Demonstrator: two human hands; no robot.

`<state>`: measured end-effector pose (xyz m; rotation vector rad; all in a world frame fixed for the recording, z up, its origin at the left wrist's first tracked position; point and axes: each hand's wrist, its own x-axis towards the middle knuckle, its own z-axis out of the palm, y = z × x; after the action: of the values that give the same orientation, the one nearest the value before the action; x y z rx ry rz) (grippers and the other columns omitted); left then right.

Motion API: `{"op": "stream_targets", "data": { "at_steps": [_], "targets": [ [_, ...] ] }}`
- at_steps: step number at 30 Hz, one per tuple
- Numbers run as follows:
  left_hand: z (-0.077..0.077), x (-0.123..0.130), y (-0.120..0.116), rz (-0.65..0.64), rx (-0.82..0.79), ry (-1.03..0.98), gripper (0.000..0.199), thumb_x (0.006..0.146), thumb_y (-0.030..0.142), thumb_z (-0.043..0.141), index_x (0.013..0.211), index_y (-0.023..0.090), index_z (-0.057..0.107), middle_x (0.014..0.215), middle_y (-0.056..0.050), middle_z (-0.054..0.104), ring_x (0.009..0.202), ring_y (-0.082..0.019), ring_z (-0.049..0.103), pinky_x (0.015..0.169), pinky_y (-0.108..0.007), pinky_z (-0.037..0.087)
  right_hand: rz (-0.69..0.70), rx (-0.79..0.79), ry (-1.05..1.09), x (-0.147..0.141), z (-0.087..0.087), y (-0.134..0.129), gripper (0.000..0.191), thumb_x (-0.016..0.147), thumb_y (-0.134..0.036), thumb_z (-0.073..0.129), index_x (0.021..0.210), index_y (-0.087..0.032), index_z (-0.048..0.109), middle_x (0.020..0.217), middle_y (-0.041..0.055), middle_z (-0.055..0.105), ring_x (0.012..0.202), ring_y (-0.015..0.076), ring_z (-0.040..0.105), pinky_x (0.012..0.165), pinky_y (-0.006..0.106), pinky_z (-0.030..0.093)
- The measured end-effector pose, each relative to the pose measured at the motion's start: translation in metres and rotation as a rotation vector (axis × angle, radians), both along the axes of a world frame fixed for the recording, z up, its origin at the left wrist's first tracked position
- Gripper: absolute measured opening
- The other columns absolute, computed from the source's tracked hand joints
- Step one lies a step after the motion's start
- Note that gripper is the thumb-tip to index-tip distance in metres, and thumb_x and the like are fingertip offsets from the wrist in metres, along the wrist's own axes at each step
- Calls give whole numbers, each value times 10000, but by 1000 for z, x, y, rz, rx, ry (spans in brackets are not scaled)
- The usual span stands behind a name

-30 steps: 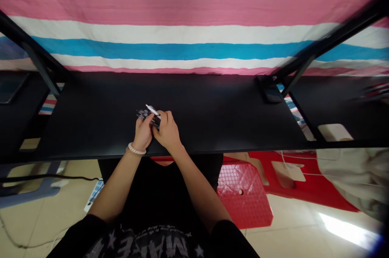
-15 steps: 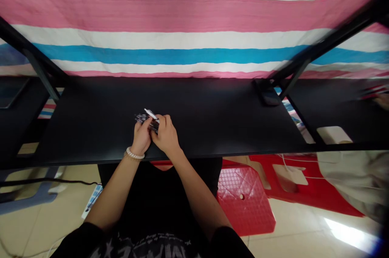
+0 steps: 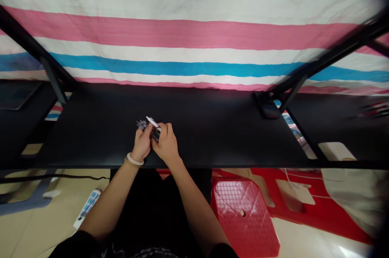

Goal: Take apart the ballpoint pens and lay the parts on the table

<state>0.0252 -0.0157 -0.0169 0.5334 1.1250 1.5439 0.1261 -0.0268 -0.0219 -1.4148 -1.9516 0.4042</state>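
My left hand [image 3: 142,144] is closed round a bundle of dark and clear pens [image 3: 142,125] just above the near half of the black table [image 3: 219,128]. A white pen [image 3: 152,121] lies slantwise on top of the bundle, its tip pointing away to the left. My right hand [image 3: 165,142] is closed over the other end of the pens, with its fingers on the white pen. Both hands touch the bundle, and its lower part is hidden behind the fingers. A pale coiled band circles my left wrist.
A black phone [image 3: 269,108] lies at the table's right end beside a slanted black frame bar [image 3: 328,55]. Striped cloth [image 3: 194,33] hangs behind the table. Below are a red stool [image 3: 240,201] and a power strip [image 3: 88,205]. Another table [image 3: 334,120] adjoins on the right.
The camera has tilted slightly, so the table and my hands sit lower in view. My hands keep nearly the same hold on the pens. The co-worker's hand at far right has left view.
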Motion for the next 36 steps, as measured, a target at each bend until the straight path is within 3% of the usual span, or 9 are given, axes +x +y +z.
{"op": "stream_targets", "data": {
  "at_steps": [5,9,21,25,29,36],
  "targets": [
    [6,0,-3,29,-54,16,262,695,343,825,749,144,663,687,20,655,640,-103,599,632,-220,482,84,87,175,5,1,-4,452,845,-272,604,1266,-167,476,1142,138,523,963,260,610,848,422,593],
    [12,-2,-4,39,-132,-91,311,627,341,870,724,145,649,666,24,651,606,-103,594,611,-224,488,160,158,322,8,5,-7,392,879,-316,585,1233,-188,478,1115,118,536,981,243,611,860,414,591],
    [24,-4,-7,-191,-216,-313,286,667,246,901,855,147,709,784,-17,725,695,-115,680,668,-193,554,7,406,279,3,-2,-7,257,938,-351,541,1131,-181,529,1015,125,566,943,263,592,787,437,592],
    [26,1,-5,-132,-222,-305,280,665,208,891,874,154,711,808,-8,721,722,-104,676,691,-182,553,-1,368,239,4,-2,-6,275,977,-335,503,1179,-156,556,1051,137,561,954,260,588,816,443,590],
    [22,5,-1,-101,-169,-297,338,625,231,911,882,166,702,783,25,680,691,-83,636,650,-174,517,29,226,176,6,-2,-3,352,1036,-251,383,1321,-163,570,1105,139,548,957,238,596,859,423,581],
    [14,14,16,-203,-36,-111,343,708,385,863,929,162,726,894,-34,711,838,-148,664,828,-268,526,-79,60,262,6,-6,9,398,1042,-230,390,1406,-168,538,1175,157,513,1032,239,616,922,407,571]
  ]
}}
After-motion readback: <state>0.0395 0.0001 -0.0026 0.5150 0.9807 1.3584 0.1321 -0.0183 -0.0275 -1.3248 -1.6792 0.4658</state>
